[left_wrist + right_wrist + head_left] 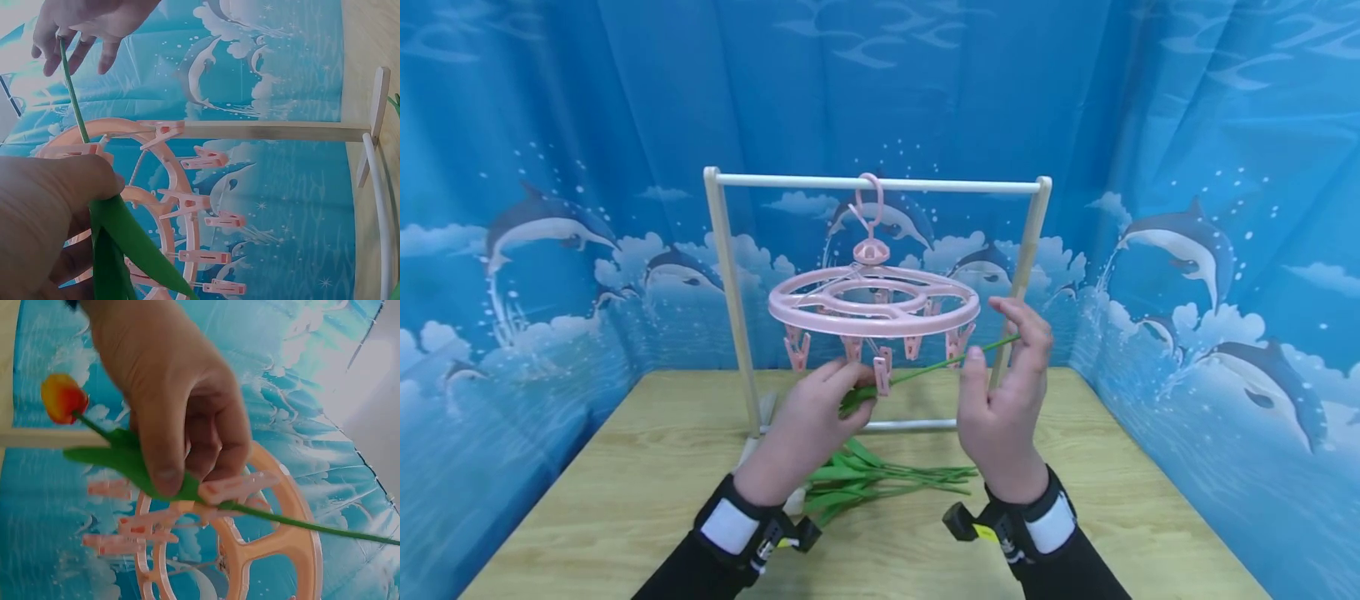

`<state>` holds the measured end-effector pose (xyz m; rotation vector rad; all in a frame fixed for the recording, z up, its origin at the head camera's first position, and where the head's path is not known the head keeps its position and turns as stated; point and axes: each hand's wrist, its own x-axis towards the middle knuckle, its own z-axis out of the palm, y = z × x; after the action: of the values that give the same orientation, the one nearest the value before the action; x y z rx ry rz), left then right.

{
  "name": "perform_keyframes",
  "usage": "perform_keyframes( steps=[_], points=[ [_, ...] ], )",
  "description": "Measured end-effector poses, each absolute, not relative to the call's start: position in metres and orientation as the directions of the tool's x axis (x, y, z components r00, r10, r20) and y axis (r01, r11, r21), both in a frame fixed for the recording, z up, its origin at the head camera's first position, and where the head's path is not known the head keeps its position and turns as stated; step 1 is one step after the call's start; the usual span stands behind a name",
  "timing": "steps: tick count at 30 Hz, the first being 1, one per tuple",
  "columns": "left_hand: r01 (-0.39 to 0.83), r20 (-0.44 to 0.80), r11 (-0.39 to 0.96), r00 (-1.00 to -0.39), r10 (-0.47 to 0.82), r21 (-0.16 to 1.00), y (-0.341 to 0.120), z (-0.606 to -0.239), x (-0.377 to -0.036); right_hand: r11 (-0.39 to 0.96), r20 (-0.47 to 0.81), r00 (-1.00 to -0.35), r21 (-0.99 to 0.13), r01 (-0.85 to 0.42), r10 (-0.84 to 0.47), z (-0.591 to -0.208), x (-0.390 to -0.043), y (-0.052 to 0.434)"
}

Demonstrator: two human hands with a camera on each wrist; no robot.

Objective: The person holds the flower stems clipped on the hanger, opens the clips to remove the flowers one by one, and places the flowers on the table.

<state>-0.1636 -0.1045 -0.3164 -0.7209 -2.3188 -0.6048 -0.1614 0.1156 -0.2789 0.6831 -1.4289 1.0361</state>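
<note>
In the head view my left hand (808, 429) pinches the leafy part of an artificial tulip beneath a pink round clip hanger (874, 323). The orange-yellow bloom (64, 399) shows in the right wrist view, beside the left thumb pressing the green leaf (119, 464). The thin stem (928, 367) slants up to the right, crossing a pink clothespin (882, 377) at the front; whether the pin grips it I cannot tell. My right hand (1007, 400) is raised at the hanger's right, thumb and fingers apart, with the stem's end between them.
A wooden stand with a white top bar (790, 181) bears the hanger by its hook (871, 200). More tulips lie on the table (625, 500), their green stems (910, 477) pointing right, pale blooms partly behind the left arm. Blue dolphin curtains (880, 92) enclose the back and sides.
</note>
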Motion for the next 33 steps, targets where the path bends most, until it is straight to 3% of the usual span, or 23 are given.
perform_keyframes(
  steps=[6, 9, 11, 13, 16, 21, 33],
  points=[
    [0.634, 0.707, 0.753, -0.614, 0.351, 0.176, -0.105, -0.313, -0.163, 0.579, 0.978, 0.092, -0.033, -0.814, 0.185, -0.274, -0.167, 0.115],
    [0.63, 0.715, 0.76, -0.603, 0.353, 0.156, -0.105, -0.312, -0.162, 0.58, 0.975, 0.138, 0.01, -0.815, 0.176, -0.271, -0.166, 0.115],
    [0.625, 0.716, 0.766, -0.603, 0.353, 0.148, -0.105, -0.31, -0.162, 0.566, 0.985, 0.133, 0.049, -0.823, 0.108, -0.269, -0.164, 0.115],
    [0.623, 0.717, 0.77, -0.6, 0.356, 0.139, -0.105, -0.309, -0.161, 0.554, 0.997, 0.082, 0.066, -0.83, 0.005, -0.27, -0.162, 0.115],
    [0.633, 0.725, 0.764, -0.583, 0.367, 0.122, -0.106, -0.307, -0.159, 0.547, 0.989, -0.048, 0.036, -0.836, -0.138, -0.274, -0.162, 0.114],
    [0.643, 0.748, 0.762, -0.541, 0.384, 0.074, -0.108, -0.304, -0.154, 0.602, 0.936, -0.269, -0.082, -0.794, -0.227, -0.283, -0.165, 0.112],
    [0.649, 0.763, 0.759, -0.517, 0.388, 0.053, -0.11, -0.303, -0.15, 0.659, 0.784, -0.519, -0.195, -0.727, -0.341, -0.285, -0.163, 0.111]
  ],
)
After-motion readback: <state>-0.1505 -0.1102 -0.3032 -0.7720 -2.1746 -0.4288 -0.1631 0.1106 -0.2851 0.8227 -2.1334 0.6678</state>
